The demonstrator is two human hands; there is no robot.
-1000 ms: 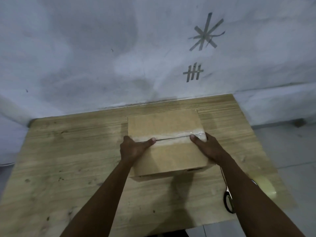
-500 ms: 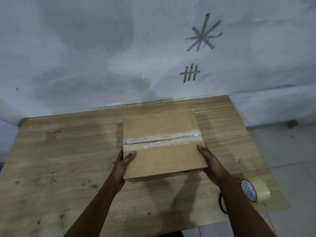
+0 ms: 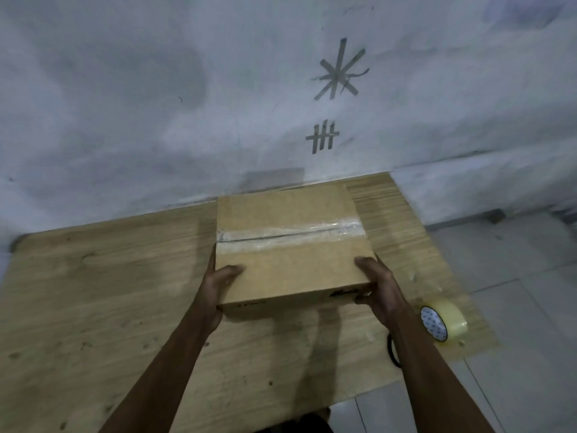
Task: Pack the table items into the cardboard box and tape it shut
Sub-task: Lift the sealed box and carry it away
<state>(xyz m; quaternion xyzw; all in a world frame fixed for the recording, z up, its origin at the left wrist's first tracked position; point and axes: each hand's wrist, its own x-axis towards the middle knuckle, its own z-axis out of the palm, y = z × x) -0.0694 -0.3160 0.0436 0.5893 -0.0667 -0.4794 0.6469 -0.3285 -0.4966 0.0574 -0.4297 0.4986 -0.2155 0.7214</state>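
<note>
- The cardboard box (image 3: 290, 245) is closed, with a strip of clear tape (image 3: 290, 235) running across the seam on its top.
- The left hand (image 3: 218, 285) grasps the near-left corner of the box, thumb on top.
- The right hand (image 3: 379, 289) grasps the near-right corner, thumb on top and fingers curled round the front edge.
- The box is held over the wooden bench (image 3: 93, 292), and a shadow falls beneath its near edge.
- A tape roll (image 3: 443, 321) stands on edge near the bench's right side.
- A dark loop (image 3: 392, 351) shows beside the right forearm; what it is cannot be told.
</note>
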